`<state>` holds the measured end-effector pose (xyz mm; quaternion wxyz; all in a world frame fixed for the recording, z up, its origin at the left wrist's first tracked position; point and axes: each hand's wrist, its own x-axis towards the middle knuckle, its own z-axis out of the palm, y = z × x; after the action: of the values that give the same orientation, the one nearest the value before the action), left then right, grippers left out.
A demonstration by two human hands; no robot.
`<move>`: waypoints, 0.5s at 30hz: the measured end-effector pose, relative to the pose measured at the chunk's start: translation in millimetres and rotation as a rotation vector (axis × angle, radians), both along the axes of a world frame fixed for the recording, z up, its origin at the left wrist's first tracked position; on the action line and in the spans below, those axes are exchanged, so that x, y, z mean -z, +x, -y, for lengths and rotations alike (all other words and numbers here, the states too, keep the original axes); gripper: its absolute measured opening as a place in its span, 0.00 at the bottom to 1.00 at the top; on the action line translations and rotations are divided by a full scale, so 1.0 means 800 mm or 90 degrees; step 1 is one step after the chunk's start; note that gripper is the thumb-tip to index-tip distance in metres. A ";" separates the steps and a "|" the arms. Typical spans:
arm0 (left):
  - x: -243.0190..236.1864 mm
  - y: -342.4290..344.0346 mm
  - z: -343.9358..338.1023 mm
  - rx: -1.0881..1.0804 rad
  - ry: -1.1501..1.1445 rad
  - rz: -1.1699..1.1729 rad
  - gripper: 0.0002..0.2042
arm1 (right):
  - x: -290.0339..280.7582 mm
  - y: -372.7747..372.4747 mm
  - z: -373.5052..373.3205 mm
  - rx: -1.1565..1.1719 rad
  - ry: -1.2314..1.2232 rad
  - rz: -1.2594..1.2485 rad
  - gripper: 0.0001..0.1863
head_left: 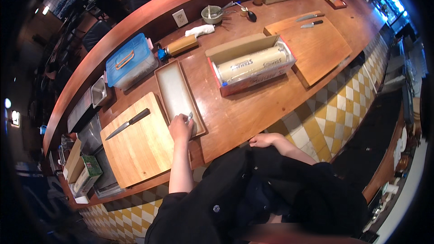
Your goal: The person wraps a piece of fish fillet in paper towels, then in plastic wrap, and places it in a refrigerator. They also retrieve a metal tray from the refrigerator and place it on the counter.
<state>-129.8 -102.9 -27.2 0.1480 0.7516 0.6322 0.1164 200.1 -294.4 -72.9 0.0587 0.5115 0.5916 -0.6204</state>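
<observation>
My left hand [181, 129] is at the near end of a long rectangular ceramic plate [175, 88], pale with a brown rim. Its fingers are pinched on a small silvery thing [190, 116], too small to name. At the counter's front edge, my right hand [264, 140] is closed with its fingers curled, and anything inside it is hidden. Left of the plate lies a light wooden cutting board [144, 153], and a dark-handled knife [128, 124] rests on it.
An open carton with a large film roll [253, 65] stands right of the plate. Beyond it are a second cutting board [327, 47] with two knives, a bowl [211, 16] and a white cloth [199, 30]. A blue-lidded container [131, 61] and blowtorch [181, 45] sit behind.
</observation>
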 end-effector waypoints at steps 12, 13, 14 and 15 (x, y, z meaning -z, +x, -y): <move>-0.029 0.049 0.027 -0.302 -0.029 0.059 0.11 | -0.187 0.395 -0.280 0.556 0.545 0.127 0.26; -0.030 0.046 0.034 -0.320 -0.016 0.103 0.11 | -0.167 0.404 -0.301 0.530 0.507 0.172 0.27; -0.031 0.046 0.042 -0.338 0.000 0.151 0.12 | -0.151 0.410 -0.321 0.501 0.475 0.217 0.29; -0.036 0.052 0.048 -0.352 -0.009 0.136 0.12 | -0.139 0.415 -0.339 0.475 0.448 0.264 0.31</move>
<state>-88.5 -141.5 1.6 0.1816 0.5333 0.7946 0.2264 531.7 -23.4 38.6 -0.2245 0.7864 0.5182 -0.2502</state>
